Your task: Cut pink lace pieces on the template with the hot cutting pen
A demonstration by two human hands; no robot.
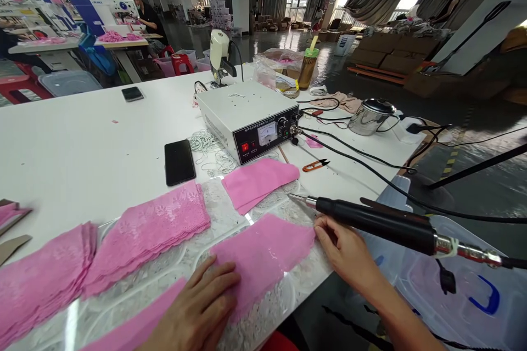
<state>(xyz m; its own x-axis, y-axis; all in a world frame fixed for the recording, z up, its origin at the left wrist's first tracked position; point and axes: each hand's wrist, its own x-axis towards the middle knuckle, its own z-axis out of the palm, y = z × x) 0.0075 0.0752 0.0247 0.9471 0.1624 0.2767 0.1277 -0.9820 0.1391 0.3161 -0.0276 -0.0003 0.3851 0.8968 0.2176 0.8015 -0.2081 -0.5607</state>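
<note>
My left hand (197, 307) lies flat, fingers spread, on a pink fabric piece (263, 255) at the table's near edge. My right hand (346, 249) is closed round a black pen-shaped tool (370, 219) with a metal tip that points left, just above the fabric's right edge. The tool's cable runs to a white control box (249, 118) with a dial and a red switch. A second pink fabric piece (257, 181) lies in front of the box. Stacks of pink lace (160, 222) lie to the left on a glass plate (164, 285).
A black phone (179, 162) lies left of the box, another phone (132, 93) farther back. Orange thread snips (315, 164), a steel pot (370, 116) and a green-lidded bottle (308, 68) stand to the right. A clear bin (461, 285) sits beside the table. A person works at a sewing machine (109, 13) far left.
</note>
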